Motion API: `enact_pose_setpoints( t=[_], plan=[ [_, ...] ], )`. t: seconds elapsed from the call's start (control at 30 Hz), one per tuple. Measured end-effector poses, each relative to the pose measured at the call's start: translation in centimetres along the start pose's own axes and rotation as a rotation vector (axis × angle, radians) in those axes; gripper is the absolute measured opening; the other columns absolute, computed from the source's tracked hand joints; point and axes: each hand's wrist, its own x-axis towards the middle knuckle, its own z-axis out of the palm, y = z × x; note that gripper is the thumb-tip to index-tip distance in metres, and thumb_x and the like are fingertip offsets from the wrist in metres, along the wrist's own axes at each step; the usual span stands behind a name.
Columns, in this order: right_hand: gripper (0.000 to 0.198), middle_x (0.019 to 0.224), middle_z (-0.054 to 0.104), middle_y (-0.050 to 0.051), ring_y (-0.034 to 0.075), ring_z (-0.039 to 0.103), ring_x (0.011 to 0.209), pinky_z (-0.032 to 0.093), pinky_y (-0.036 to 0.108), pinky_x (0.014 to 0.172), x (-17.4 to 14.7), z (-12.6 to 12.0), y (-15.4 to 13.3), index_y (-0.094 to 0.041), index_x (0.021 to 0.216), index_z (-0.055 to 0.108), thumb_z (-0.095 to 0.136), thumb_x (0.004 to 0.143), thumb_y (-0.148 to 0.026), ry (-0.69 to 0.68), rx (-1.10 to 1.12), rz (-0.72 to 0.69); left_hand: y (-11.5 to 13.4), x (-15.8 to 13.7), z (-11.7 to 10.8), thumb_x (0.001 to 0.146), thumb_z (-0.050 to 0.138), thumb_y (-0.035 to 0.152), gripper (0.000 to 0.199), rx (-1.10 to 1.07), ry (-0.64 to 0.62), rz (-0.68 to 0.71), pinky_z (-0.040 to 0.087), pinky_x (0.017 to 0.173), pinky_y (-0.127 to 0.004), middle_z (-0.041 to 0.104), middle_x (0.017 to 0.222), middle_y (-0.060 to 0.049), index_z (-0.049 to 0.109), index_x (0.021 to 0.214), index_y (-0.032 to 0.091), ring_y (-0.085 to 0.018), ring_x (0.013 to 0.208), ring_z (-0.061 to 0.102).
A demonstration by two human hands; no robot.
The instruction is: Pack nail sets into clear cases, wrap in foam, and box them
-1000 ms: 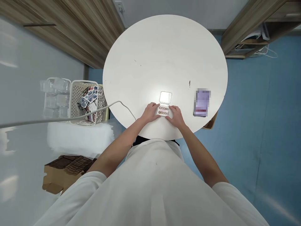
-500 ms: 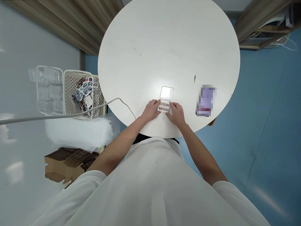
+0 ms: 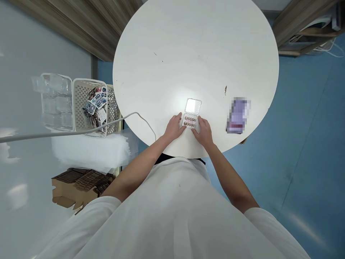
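Open clear case (image 3: 191,116) between left hand (image 3: 174,128) and right hand (image 3: 204,131) — fingertips touching.

table (image 3: 188,54): white | case (image 3: 190,121): clear, brown dots | floor (image 3: 309,126): blue

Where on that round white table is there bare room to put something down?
The far half of the round white table, beyond the small clear hinged case, lies bare, as does the stretch left of the left hand. It is crowded near the front edge, around both hands, the right hand and the blurred purple packet.
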Motion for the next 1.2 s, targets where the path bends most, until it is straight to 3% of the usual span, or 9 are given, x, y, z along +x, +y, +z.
enact_pose_setpoints(
  t=[0.17, 0.47, 0.67, 0.83, 1.07, 1.2],
  plan=[
    [0.068, 0.117, 0.048, 0.01, 0.021, 0.052, 0.095, 0.049, 0.041, 0.081, 0.3, 0.0, -0.6, -0.024, 0.138, 0.027, 0.052, 0.077, -0.038, -0.001, 0.251, 0.19, 0.8, 0.4, 0.2, 0.074, 0.06, 0.036, 0.042, -0.109, 0.037, -0.217, 0.044, 0.068, -0.031, 0.058, 0.089, -0.005, 0.049, 0.11, 0.017, -0.015, 0.072, 0.055],
    [0.06, 0.11, 0.047, 0.009, 0.021, 0.052, 0.094, 0.051, 0.039, 0.078, 0.9, 0.3, -1.5, -0.022, 0.127, 0.043, 0.058, 0.07, -0.035, 0.0, 0.315, 0.3, 1.5, 1.6, 0.4, 0.068, 0.064, 0.03, 0.029, -0.016, 0.059, -0.279, 0.039, 0.059, -0.029, 0.056, 0.074, 0.0, 0.049, 0.09, 0.02, -0.016, 0.067, 0.054],
    [0.061, 0.115, 0.045, 0.009, 0.02, 0.051, 0.095, 0.052, 0.036, 0.074, 0.3, 0.5, -1.8, -0.023, 0.127, 0.042, 0.058, 0.069, -0.032, 0.047, 0.412, 0.302, 0.6, 1.0, 0.0, 0.07, 0.062, 0.033, 0.027, -0.194, 0.04, -0.211, 0.042, 0.06, -0.028, 0.054, 0.074, 0.001, 0.049, 0.09, 0.021, -0.013, 0.063, 0.051],
    [0.058, 0.113, 0.047, 0.008, 0.019, 0.052, 0.094, 0.052, 0.035, 0.074, -0.8, 0.6, -3.1, -0.025, 0.126, 0.044, 0.057, 0.07, -0.031, 0.097, 0.444, 0.291, 0.0, 0.0, -1.0, 0.072, 0.059, 0.032, 0.022, -0.37, 0.046, -0.186, 0.043, 0.063, -0.027, 0.057, 0.09, -0.001, 0.052, 0.089, 0.02, -0.009, 0.061, 0.05],
    [0.051, 0.111, 0.05, 0.007, 0.016, 0.054, 0.088, 0.051, 0.034, 0.074, -2.3, 0.3, -6.6, -0.023, 0.118, 0.052, 0.059, 0.069, -0.031, 0.153, 0.581, 0.301, -0.9, -2.1, -3.7, 0.074, 0.057, 0.032, 0.016, -0.736, -0.052, -0.097, 0.04, 0.06, -0.023, 0.051, 0.063, 0.003, 0.053, 0.083, 0.019, -0.009, 0.058, 0.048],
    [0.047, 0.104, 0.055, 0.007, 0.013, 0.055, 0.078, 0.049, 0.033, 0.076, -3.3, 0.0, -8.7, -0.019, 0.112, 0.056, 0.061, 0.068, -0.034, 0.173, 0.656, 0.304, -1.5, -3.5, -5.8, 0.069, 0.065, 0.036, 0.025, -0.918, -0.154, -0.078, 0.04, 0.06, -0.023, 0.053, 0.063, 0.003, 0.054, 0.082, 0.018, -0.008, 0.058, 0.049]
  ],
)
